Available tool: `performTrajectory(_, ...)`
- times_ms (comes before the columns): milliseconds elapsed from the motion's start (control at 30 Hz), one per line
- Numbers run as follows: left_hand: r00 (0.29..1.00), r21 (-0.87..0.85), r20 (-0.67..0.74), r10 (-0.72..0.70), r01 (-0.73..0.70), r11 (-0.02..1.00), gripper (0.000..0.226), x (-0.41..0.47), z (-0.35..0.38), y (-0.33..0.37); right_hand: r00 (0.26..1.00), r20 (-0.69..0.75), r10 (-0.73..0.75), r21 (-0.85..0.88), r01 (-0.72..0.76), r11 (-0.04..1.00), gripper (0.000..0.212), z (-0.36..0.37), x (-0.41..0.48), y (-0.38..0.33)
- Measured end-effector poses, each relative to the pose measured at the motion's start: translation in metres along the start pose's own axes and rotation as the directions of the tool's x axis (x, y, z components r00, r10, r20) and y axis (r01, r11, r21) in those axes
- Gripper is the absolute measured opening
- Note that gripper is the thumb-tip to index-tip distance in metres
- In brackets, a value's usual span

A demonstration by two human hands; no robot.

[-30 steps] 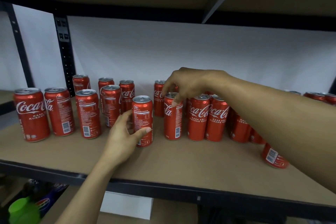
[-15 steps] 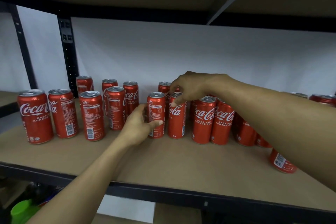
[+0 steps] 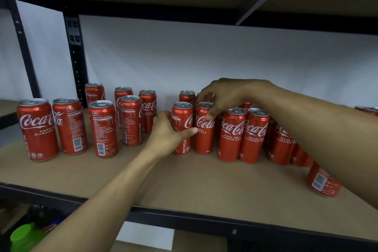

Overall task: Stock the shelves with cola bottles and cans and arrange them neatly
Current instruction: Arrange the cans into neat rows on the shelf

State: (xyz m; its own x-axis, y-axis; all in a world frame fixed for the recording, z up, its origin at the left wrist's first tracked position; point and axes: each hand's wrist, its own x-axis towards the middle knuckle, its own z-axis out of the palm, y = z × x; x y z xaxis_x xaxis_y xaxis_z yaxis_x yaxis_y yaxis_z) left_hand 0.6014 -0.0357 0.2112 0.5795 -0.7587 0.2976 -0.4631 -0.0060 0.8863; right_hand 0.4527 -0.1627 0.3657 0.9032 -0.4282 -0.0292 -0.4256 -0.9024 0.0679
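Note:
Several red cola cans stand on a brown shelf board [image 3: 184, 180]. My left hand [image 3: 165, 137] grips one upright can [image 3: 182, 117] from its left side, thumb across the front. That can stands right against a neighbouring can [image 3: 204, 135]. My right hand [image 3: 229, 96] reaches in from the right and holds that neighbour by its top rim with curled fingers. To the right, two cans [image 3: 243, 135] stand side by side in front of more cans partly hidden by my right arm.
Loose cans stand at the left, such as one [image 3: 36, 129] near the shelf's left end and another [image 3: 103, 129]. A can [image 3: 322, 181] stands forward at the right, under my arm. A black upright post [image 3: 75, 57] is behind. A green lid [image 3: 24, 235] shows below.
My left hand slid its can to the right until it stands against the can under my right hand. The right hand has stayed on that can's top.

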Motion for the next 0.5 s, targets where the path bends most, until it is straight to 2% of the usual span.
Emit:
performTrajectory(100,0.992,-0.001,-0.125,0.029,-0.029,1.000,0.076,-0.002,0.006,0.007,1.000,-0.014,0.003,0.010,-0.003,1.000,0.067,0.002,-0.001,0.003)
performTrajectory(233,0.994,-0.046,-0.107,0.006,-0.011,0.999,0.069,-0.003,0.000,0.013,1.000,-0.023,0.003,0.043,-0.002,0.999,0.067,0.005,-0.002,0.006)
performTrajectory(367,0.997,-0.140,0.073,-0.038,0.048,0.989,0.062,0.004,-0.014,0.016,1.000,-0.012,-0.016,0.092,0.017,0.996,0.065,0.005,-0.004,0.006)
performTrajectory(500,0.947,-0.216,0.319,-0.024,0.098,0.971,0.059,0.015,-0.029,0.016,1.000,0.003,-0.031,0.128,0.030,0.991,0.064,0.005,-0.005,0.006)
